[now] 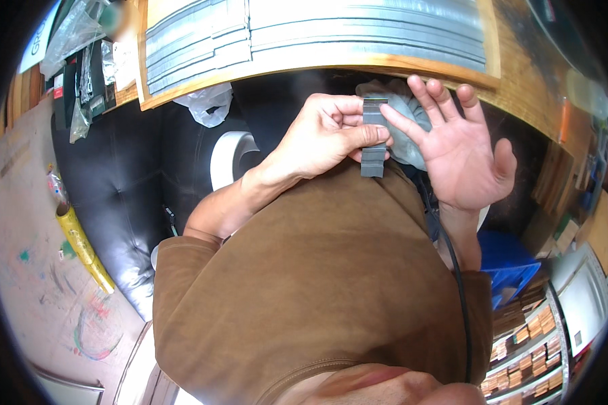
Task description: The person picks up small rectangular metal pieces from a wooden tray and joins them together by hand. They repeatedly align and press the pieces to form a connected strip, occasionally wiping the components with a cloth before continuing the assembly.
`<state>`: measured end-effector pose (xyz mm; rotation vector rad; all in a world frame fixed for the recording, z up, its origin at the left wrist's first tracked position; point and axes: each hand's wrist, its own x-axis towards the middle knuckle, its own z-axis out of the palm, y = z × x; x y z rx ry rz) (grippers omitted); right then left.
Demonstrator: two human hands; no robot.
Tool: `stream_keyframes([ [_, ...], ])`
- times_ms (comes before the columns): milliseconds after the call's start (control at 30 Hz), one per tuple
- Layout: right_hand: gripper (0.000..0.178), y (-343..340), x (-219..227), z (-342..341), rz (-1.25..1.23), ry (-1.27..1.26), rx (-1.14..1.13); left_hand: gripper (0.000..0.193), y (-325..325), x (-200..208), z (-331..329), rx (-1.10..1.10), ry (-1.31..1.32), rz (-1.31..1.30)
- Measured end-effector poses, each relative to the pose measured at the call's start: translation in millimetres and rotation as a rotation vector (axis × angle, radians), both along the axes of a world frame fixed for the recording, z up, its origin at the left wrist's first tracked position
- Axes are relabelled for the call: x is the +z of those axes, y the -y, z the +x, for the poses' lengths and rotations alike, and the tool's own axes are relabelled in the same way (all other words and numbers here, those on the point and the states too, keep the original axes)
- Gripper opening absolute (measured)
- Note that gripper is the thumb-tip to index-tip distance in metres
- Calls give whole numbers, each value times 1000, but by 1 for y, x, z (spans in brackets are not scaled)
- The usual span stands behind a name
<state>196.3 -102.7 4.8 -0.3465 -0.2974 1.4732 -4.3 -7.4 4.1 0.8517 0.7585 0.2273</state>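
Note:
My left hand is closed around a short grey ribbed strip, with the thumb pressed across its front. The strip stands upright, its upper end above the thumb and its lower end hanging below the fingers. To its right, my right hand is open, palm facing up and fingers spread. Its index fingertip lies close to the strip's upper part; whether it touches cannot be told. Behind both hands lies a crumpled grey-green cloth, partly covered by the right hand.
Ahead, a wood-rimmed tray on a wooden table holds rows of long grey strips. A white plastic bag hangs under its edge. Black padded seating is at left. A black cable runs past my right arm, near a blue bin.

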Motion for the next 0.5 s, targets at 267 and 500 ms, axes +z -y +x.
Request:
stream_keyframes([
  [267,63,0,-16,-2,84,-1,-51,24,1,6,0,-28,13,-82],
  [500,133,-4,4,-10,215,1507,143,27,-6,-2,-3,-10,84,-268],
])
